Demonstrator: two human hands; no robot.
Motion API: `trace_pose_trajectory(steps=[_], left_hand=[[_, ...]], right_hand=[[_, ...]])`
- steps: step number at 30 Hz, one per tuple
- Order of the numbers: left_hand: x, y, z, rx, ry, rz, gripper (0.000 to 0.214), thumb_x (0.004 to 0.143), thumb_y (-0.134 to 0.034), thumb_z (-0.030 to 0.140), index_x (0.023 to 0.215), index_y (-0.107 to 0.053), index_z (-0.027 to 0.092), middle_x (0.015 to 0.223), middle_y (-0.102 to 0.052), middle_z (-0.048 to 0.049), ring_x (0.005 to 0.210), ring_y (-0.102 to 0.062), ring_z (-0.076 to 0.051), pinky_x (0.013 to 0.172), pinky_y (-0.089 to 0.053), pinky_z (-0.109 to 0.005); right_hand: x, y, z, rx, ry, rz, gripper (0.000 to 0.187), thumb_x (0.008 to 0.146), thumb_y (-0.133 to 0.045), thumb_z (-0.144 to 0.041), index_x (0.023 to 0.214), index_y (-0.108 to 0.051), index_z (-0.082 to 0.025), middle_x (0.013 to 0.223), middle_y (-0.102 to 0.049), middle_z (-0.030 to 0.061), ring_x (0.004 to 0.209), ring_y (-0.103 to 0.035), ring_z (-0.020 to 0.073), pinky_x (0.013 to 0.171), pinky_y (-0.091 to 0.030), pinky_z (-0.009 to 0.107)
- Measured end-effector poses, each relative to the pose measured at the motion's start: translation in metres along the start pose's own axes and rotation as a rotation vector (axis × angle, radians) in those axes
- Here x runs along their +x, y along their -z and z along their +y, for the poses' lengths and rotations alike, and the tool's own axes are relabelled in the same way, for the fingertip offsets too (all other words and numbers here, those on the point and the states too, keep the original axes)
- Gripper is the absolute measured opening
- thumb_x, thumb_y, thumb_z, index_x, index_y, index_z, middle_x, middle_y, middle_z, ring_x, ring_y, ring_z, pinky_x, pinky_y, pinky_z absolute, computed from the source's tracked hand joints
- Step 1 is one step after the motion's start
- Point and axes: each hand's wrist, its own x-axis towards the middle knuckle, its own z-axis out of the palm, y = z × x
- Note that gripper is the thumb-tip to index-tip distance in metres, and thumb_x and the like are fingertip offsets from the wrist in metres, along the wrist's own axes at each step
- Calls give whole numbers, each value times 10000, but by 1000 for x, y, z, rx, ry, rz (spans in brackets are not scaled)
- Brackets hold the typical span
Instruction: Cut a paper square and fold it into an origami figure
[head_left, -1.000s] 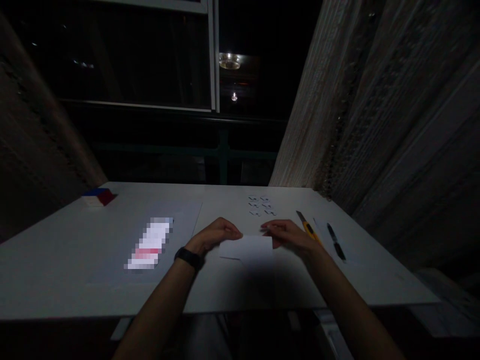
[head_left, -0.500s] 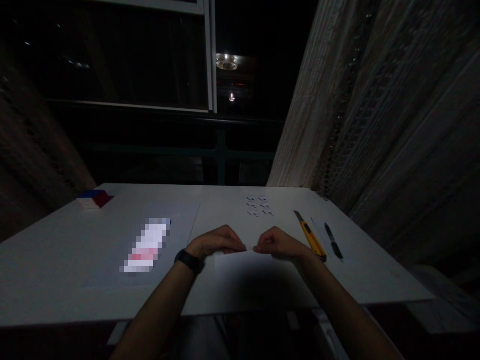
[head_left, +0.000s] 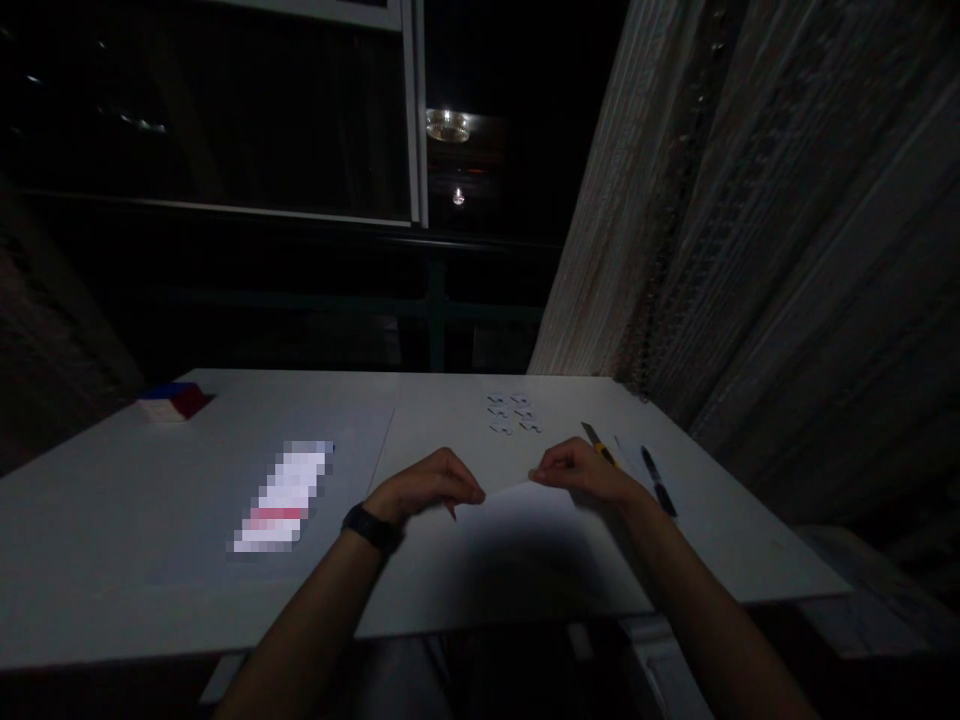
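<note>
A white sheet of paper (head_left: 517, 515) is held by its far edge close above the near part of the table, its lower part in shadow. At its left corner the thumb and fingers of my left hand (head_left: 431, 483), with a dark band on the wrist, are closed on the edge. My right hand (head_left: 585, 472) pinches the same edge farther right, slightly higher. Partly behind that hand lies a yellow utility knife (head_left: 598, 443) with its blade out. To its right is a black pen (head_left: 658, 482).
Several small paper pieces with dark marks (head_left: 514, 413) lie in two columns on the white table (head_left: 435, 400). A bright, pixelated oblong (head_left: 281, 490) rests on a large sheet at left. Behind it sits a blue, red and white block (head_left: 172, 402). Curtains (head_left: 592, 250) hang beyond.
My right hand has moved right and up, away from my left hand, and now covers more of the utility knife. The paper's far edge has risen and slants. The view has shifted slightly.
</note>
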Motion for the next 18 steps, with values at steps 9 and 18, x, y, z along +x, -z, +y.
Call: trace_pose_trajectory(steps=[9, 18], left_hand=[[-1, 14, -1, -145, -32, 146, 276, 669, -649, 328, 784, -683, 80, 787, -683, -136, 664, -618, -156, 635, -471, -274], [7, -8, -1, 242, 16, 82, 335, 572, -691, 429, 546, -635, 100, 432, -445, 43, 429, -307, -60, 433, -214, -211]], right_hand=[[-14, 26, 8, 51, -65, 128, 312, 581, -695, -425, 544, -598, -131, 490, -496, -12, 482, -414, 83, 460, -283, 220], [22, -21, 13, -10, -1, -41, 325, 603, -681, -423, 544, -592, -116, 458, -495, -32, 440, -393, 60, 439, -283, 201]])
